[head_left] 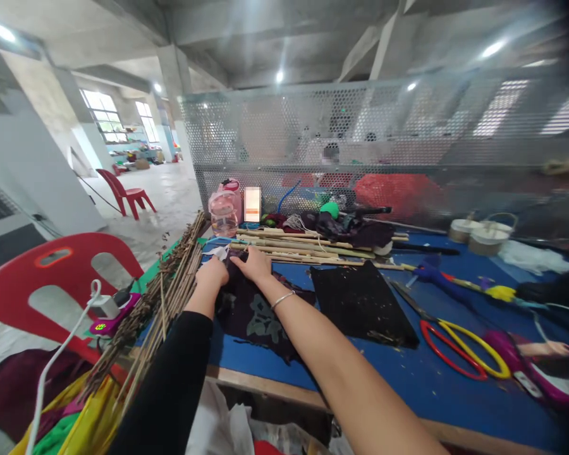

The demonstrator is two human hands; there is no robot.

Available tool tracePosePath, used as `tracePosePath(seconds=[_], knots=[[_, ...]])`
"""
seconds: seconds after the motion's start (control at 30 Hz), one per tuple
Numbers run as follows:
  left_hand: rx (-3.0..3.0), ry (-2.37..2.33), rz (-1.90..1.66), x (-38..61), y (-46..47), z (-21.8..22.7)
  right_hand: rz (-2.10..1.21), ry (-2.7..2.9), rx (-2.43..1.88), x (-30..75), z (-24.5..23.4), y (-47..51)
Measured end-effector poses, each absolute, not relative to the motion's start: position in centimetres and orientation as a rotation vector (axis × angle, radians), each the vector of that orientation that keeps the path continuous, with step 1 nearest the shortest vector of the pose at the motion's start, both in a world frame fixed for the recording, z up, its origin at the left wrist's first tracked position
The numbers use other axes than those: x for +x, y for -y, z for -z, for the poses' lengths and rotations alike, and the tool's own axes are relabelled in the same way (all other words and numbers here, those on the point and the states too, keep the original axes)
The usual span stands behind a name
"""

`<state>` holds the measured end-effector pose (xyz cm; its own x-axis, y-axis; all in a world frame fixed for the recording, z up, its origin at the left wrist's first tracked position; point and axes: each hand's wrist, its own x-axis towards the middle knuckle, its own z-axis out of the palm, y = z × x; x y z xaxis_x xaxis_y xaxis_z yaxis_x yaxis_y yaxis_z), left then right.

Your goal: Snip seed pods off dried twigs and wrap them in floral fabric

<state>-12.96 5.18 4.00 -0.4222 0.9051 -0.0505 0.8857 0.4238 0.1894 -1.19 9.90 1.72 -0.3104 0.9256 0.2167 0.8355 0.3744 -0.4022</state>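
A dark cloth with a grey-green pattern (264, 316) lies on the blue table, its far left end gathered between my hands. My left hand (212, 274) is closed at that end, beside a small whitish piece (218, 253) whose kind I cannot make out. Across from it, my right hand (256, 265) pinches the same cloth with thumb and fingers; a bracelet (283, 299) circles its wrist. Thin sticks (303, 246) lie just beyond the hands. A plain black cloth (363, 303) rests to the right, next to large scissors with red and yellow handles (455, 347).
Dried stalks (171, 297) line the table's left edge by a red chair (52, 272) and a plugged-in power strip (116, 319). A pink jug (224, 212) stands behind. Perforated metal mesh (275, 126) closes the back. A purple device (535, 373) lies at right.
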Motion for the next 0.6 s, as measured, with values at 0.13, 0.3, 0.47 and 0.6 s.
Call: tracePosePath(seconds=[0.13,0.3,0.47,0.6], knots=[[1.591,-2.533,-0.210,-12.4,-3.5,-3.5,-0.332,2.362,-1.450,-1.3,-2.3,-9.6],[1.596,-2.544,-0.469,-12.7,-1.3,-3.1,-0.282,2.419,-1.506,2.5,-3.0,-9.2],[1.559,-2.509,-0.489,-12.0,-0.5,-2.6,-0.343,2.528,-1.488,4.5,-4.0,-9.8],[1.557,-2.533,-0.433,-11.3,0.0,-3.0,-0.293,2.605,-1.299,2.9,-4.2,-10.0]])
